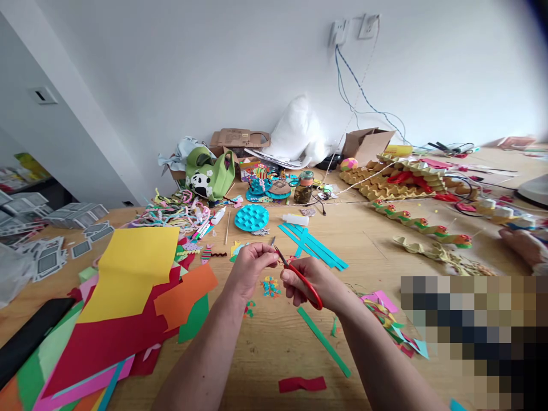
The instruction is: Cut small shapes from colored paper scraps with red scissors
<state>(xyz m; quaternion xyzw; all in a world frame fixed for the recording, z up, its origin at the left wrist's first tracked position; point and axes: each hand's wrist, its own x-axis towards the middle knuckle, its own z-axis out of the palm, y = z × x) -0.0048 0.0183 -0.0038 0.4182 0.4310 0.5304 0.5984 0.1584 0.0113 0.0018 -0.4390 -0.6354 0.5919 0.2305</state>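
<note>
Red-handled scissors (309, 286) are in my right hand (327, 282), their blades pointing up and left. My left hand (252, 267) is pinched at the blade tips; whatever its fingertips hold is too small to make out. Just below lies a heap of small coloured paper snippets (270, 286), with a few green and red bits (249, 309) nearer me. A green paper strip (324, 341) stretches across the table under my right forearm, and a red paper strip (302, 384) rests close to the front. Blue paper strips (314, 246) lie beyond my hands.
Coloured paper sheets (128, 274) cover the left side. Behind stand a blue scaled disc (251, 217), a white bottle (295, 219), a jar (303, 187) and a green panda bag (209, 174). Egg cartons (372, 176) sit at right, near another person's hand (524, 245). Paper scraps (391, 319) lie right.
</note>
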